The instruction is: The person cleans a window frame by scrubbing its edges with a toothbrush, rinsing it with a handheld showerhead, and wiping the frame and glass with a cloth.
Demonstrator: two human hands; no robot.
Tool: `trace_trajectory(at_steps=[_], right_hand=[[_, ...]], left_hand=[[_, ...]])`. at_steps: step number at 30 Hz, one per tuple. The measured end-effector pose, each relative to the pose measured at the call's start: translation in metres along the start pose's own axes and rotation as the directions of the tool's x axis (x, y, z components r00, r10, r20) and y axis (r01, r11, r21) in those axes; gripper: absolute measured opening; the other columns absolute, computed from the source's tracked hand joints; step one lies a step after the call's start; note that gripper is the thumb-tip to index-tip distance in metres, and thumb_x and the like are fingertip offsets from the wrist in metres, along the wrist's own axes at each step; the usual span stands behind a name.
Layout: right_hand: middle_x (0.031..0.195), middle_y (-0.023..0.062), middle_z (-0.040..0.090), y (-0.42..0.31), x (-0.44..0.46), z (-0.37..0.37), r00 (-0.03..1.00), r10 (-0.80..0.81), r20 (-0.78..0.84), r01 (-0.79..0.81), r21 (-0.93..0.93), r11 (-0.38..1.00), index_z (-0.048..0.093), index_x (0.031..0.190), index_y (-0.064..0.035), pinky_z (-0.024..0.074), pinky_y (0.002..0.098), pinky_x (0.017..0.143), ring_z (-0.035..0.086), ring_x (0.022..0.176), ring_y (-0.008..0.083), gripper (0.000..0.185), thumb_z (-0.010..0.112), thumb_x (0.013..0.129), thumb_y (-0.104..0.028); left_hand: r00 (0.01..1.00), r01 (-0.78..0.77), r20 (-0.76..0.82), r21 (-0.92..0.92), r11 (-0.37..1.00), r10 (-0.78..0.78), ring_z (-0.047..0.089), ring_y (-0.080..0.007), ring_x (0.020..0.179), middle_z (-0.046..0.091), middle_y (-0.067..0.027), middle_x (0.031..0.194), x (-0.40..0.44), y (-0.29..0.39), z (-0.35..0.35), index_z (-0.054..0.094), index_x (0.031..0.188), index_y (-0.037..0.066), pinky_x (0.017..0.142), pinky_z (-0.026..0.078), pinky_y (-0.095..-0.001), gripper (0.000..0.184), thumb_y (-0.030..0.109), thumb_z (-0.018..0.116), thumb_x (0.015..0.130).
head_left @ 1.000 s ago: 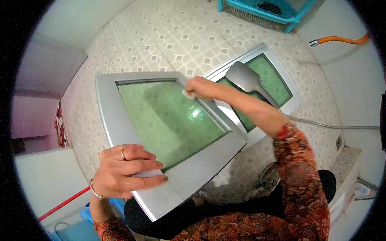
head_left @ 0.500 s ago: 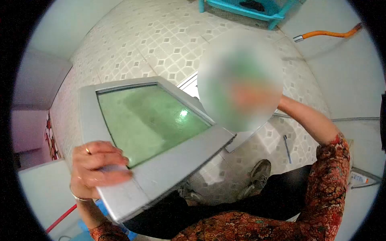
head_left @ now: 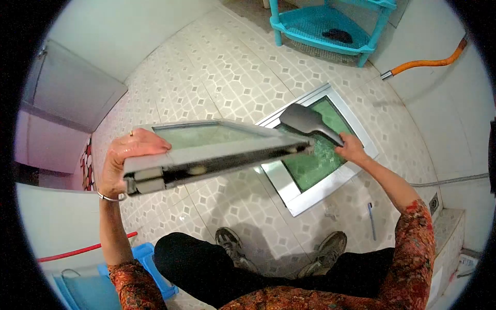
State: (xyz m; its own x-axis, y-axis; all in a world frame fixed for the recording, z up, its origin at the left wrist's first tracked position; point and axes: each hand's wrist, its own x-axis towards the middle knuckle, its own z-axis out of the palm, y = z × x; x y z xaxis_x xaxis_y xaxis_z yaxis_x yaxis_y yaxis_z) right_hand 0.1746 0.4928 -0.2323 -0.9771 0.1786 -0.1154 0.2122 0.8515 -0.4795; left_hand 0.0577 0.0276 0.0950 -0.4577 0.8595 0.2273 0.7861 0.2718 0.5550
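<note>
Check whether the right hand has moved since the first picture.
Yes. The right hand has moved rightward relative to the turquoise shelf and now holds the shower head.

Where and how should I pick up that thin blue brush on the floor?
Grip the brush mid-handle, probably best from above, pinching its two long sides: it is slim and lies flat on the tiled floor, with bare tile either side.
</note>
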Motion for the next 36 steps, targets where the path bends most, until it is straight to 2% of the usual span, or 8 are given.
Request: trace_trajectory(at_steps=[2,3,5,7,16,25,31,36], right_hand=[[0.071,0.018,0.059,-0.003,0.01,-0.023,0.998,-0.039,-0.042,0.044,0.12,0.992,0.054,0.081,0.0027,0.0477,0.0422,0.063,0.06,0.068,0.0341,0.031,0.067,0.064,-0.019],[0.068,0.0161,0.058,-0.007,0.012,-0.037,0.997,-0.053,-0.059,0.063,0.18,0.982,0.054,0.081,0.0024,0.0478,0.0404,0.06,0.059,0.064,0.0311,0.03,0.067,0.064,-0.019],[0.062,0.0062,0.054,-0.065,0.002,-0.086,0.987,0.096,0.127,-0.15,0.555,0.818,0.053,0.08,-0.0006,0.0442,0.0305,0.049,0.054,0.052,0.0169,0.027,0.069,0.067,-0.019],[0.061,-0.0016,0.049,-0.095,-0.001,-0.111,0.984,0.022,0.175,-0.131,0.641,0.756,0.053,0.08,-0.005,0.0367,0.0222,0.042,0.047,0.049,0.0058,0.021,0.069,0.074,-0.018],[0.06,-0.0017,0.049,-0.157,-0.012,-0.134,0.963,-0.148,0.226,-0.098,0.804,0.586,0.054,0.084,-0.0034,0.0354,0.0199,0.039,0.045,0.044,0.0043,0.022,0.068,0.076,-0.019],[0.057,-0.002,0.047,-0.194,-0.003,-0.144,0.938,-0.282,0.203,-0.016,0.837,0.548,0.053,0.084,-0.0034,0.0331,0.0198,0.039,0.044,0.043,0.0054,0.022,0.066,0.076,-0.02],[0.056,-0.002,0.047,-0.233,0.028,-0.127,0.946,-0.32,0.059,0.125,0.843,0.523,0.054,0.082,-0.0046,0.0315,0.0202,0.041,0.042,0.044,0.0049,0.026,0.068,0.077,-0.025],[0.055,-0.0024,0.046,-0.229,0.049,-0.115,0.978,-0.176,-0.11,0.2,0.725,0.659,0.055,0.074,-0.0061,0.0316,0.0205,0.041,0.043,0.046,0.005,0.026,0.071,0.076,-0.026]], left_hand=[[0.999,-0.021,0.041,-0.003,1.0,0.021,0.064,-0.0289,0.082,0.068,-0.0132,0.089,0.001,0.001,0.008,0.068,0.087,0.005,0.074,0.05,-0.0391,0.034,0.035,0.065,0.072],[0.996,-0.046,0.074,-0.017,0.999,0.047,0.066,-0.0249,0.084,0.069,-0.009,0.089,0.003,0.001,0.011,0.069,0.087,0.008,0.077,0.049,-0.0346,0.029,0.018,0.072,0.06],[0.992,-0.076,0.102,0.004,0.997,0.075,0.066,-0.0246,0.084,0.069,-0.0081,0.088,0.006,0.004,0.02,0.07,0.087,0.008,0.077,0.05,-0.0346,0.028,0.017,0.072,0.061],[0.985,-0.096,0.151,0.053,0.994,0.087,0.066,-0.0245,0.085,0.069,-0.0065,0.09,0.006,0.008,0.026,0.07,0.089,0.01,0.075,0.051,-0.0346,0.03,0.017,0.071,0.06],[0.983,-0.099,0.172,0.173,0.98,0.069,0.065,-0.0238,0.089,0.069,-0.0044,0.094,-0.017,0.009,0.031,0.071,0.09,0.013,0.08,0.05,-0.0368,0.03,0.021,0.069,0.061],[0.979,-0.047,0.204,0.179,0.983,0.01,0.064,-0.0236,0.095,0.068,-0.0051,0.099,-0.027,0.004,0.021,0.069,0.093,0.011,0.083,0.048,-0.0395,0.032,0.023,0.069,0.063],[0.978,-0.048,0.207,0.179,0.983,0.01,0.064,-0.0266,0.096,0.067,-0.0091,0.101,-0.024,-0.002,0.015,0.068,0.093,0.007,0.085,0.048,-0.0399,0.035,0.026,0.069,0.064],[0.986,0.009,0.168,0.093,0.996,-0.024,0.064,-0.0269,0.096,0.067,-0.0126,0.101,-0.022,-0.01,0.005,0.067,0.093,0.004,0.086,0.048,-0.0406,0.039,0.035,0.062,0.069]])
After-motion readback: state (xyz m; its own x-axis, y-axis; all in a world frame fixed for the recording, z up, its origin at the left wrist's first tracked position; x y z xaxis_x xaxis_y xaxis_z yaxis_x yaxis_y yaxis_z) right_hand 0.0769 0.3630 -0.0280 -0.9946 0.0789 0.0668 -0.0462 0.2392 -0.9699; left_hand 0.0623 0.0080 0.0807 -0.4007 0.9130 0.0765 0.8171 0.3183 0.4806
